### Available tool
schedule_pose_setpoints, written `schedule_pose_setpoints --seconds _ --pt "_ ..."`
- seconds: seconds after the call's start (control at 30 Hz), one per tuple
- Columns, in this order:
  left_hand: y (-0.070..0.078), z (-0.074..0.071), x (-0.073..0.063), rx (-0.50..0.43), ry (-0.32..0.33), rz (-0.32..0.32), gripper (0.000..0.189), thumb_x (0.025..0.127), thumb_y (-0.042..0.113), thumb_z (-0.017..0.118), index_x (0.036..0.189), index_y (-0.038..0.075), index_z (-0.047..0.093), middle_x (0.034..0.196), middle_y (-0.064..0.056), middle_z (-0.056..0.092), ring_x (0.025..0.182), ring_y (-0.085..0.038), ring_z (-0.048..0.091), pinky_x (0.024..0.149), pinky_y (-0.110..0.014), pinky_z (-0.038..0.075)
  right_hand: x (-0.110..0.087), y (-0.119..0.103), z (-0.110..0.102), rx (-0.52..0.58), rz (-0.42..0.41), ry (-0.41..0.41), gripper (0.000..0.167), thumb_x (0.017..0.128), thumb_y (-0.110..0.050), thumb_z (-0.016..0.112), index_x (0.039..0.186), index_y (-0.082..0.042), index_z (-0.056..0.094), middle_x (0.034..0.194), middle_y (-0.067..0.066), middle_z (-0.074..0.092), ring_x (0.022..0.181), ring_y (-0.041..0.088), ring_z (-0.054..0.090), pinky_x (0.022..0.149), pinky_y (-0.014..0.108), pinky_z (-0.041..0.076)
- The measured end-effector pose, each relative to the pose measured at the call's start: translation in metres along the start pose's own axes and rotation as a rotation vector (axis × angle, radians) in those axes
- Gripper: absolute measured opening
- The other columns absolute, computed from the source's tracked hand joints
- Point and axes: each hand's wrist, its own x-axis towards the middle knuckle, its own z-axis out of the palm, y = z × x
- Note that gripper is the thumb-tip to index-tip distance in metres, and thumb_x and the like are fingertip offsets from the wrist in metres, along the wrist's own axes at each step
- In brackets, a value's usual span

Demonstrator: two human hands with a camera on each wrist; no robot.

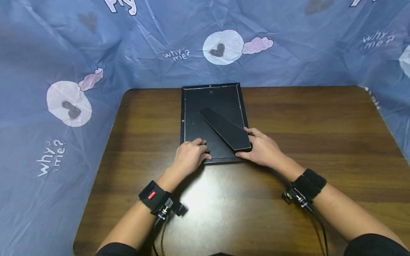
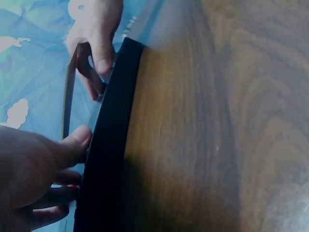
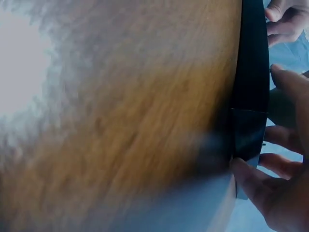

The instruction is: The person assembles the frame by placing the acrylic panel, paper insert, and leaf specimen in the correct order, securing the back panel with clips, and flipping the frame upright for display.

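A black picture frame point(image 1: 211, 96) lies back side up on the table, a dark easel stand point(image 1: 225, 129) slanting across its back panel. In the left wrist view the stand point(image 2: 69, 92) shows edge-on, raised off the panel. My left hand point(image 1: 191, 154) rests on the frame's near left part, thumb and loosely bent fingers touching the back near its edge. At the near right corner, my right hand point(image 1: 262, 147) grips the frame, its fingers around the corner beside the stand's wide end. The right wrist view shows a fingertip against the frame's outer side point(image 3: 251, 130).
The frame lies on a brown wooden table point(image 1: 304, 124). Blue printed cloth point(image 1: 153, 53) hangs behind and to the left. Each wrist wears a black strap point(image 1: 309, 183) with a small camera and cable.
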Motion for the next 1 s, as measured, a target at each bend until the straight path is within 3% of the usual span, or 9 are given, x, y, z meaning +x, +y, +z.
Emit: schedule_pose_setpoints --seconds 0.23,0.37,0.43,0.5,0.63,0.73,0.8,0.9,1.0 --pt "0.003 0.007 -0.003 -0.029 0.085 -0.061 0.022 0.08 0.036 0.082 0.088 0.016 0.08 0.108 -0.003 0.073 0.075 -0.028 0.072 0.059 -0.042 0.056 0.002 -0.001 0.003 0.088 0.049 0.038 0.078 0.073 -0.054 0.087 0.133 -0.009 0.065 0.152 0.006 0.044 0.124 0.031 0.056 0.079 0.05 0.054" --pt "0.006 0.01 -0.006 -0.011 0.142 -0.064 0.023 0.079 0.037 0.082 0.088 0.015 0.081 0.108 -0.003 0.075 0.083 -0.026 0.073 0.061 -0.039 0.055 0.001 0.0 0.005 0.146 0.055 0.062 0.081 0.072 -0.048 0.09 0.138 -0.011 0.061 0.152 0.008 0.044 0.128 0.032 0.053 0.087 0.052 0.052" --pt "0.007 0.008 -0.006 0.001 0.128 -0.045 0.024 0.08 0.037 0.081 0.089 0.015 0.081 0.109 -0.004 0.074 0.089 -0.025 0.073 0.066 -0.038 0.055 0.0 0.001 0.004 0.158 0.042 0.05 0.08 0.073 -0.046 0.089 0.138 -0.01 0.06 0.152 0.009 0.043 0.129 0.032 0.051 0.091 0.052 0.05" --pt "0.005 0.0 -0.003 -0.014 0.054 -0.015 0.024 0.084 0.037 0.079 0.09 0.014 0.08 0.105 -0.005 0.075 0.09 -0.023 0.073 0.07 -0.039 0.055 0.001 0.005 0.0 0.165 -0.005 0.004 0.072 0.077 -0.039 0.089 0.136 -0.008 0.062 0.15 0.011 0.044 0.13 0.033 0.05 0.095 0.051 0.049" --pt "-0.015 -0.032 0.034 -0.137 -0.168 -0.01 0.021 0.096 0.03 0.069 0.096 0.011 0.078 0.1 -0.004 0.072 0.094 -0.023 0.069 0.082 -0.042 0.054 0.024 0.024 -0.035 0.216 -0.131 -0.096 0.038 0.088 -0.016 0.079 0.122 -0.003 0.069 0.134 0.013 0.059 0.121 0.034 0.059 0.096 0.05 0.049" --pt "-0.048 -0.046 0.07 -0.147 -0.209 -0.108 0.022 0.102 0.024 0.061 0.105 0.009 0.076 0.109 -0.007 0.067 0.103 -0.027 0.062 0.087 -0.045 0.052 0.058 0.037 -0.062 0.261 -0.144 -0.096 0.021 0.094 -0.007 0.068 0.113 -0.002 0.072 0.117 0.014 0.07 0.111 0.034 0.064 0.095 0.051 0.048" --pt "-0.074 -0.045 0.091 -0.111 -0.18 -0.193 0.024 0.103 0.022 0.057 0.112 0.007 0.074 0.119 -0.011 0.062 0.112 -0.031 0.057 0.09 -0.048 0.049 0.087 0.041 -0.072 0.277 -0.106 -0.06 0.018 0.097 -0.007 0.064 0.112 -0.002 0.073 0.111 0.014 0.072 0.108 0.032 0.065 0.094 0.05 0.048" --pt "-0.105 -0.03 0.116 -0.077 -0.17 -0.302 0.029 0.104 0.024 0.055 0.124 0.008 0.069 0.135 -0.015 0.054 0.126 -0.035 0.048 0.097 -0.053 0.044 0.132 0.04 -0.074 0.242 -0.085 -0.01 0.022 0.098 -0.008 0.061 0.115 0.0 0.072 0.114 0.017 0.07 0.11 0.034 0.062 0.096 0.049 0.046" --pt "-0.119 -0.011 0.138 -0.08 -0.217 -0.359 0.038 0.104 0.031 0.056 0.134 0.009 0.063 0.146 -0.017 0.047 0.138 -0.037 0.039 0.105 -0.055 0.04 0.168 0.035 -0.068 0.168 -0.075 -0.011 0.027 0.099 -0.011 0.06 0.121 0.002 0.069 0.12 0.021 0.065 0.118 0.037 0.058 0.101 0.049 0.043"
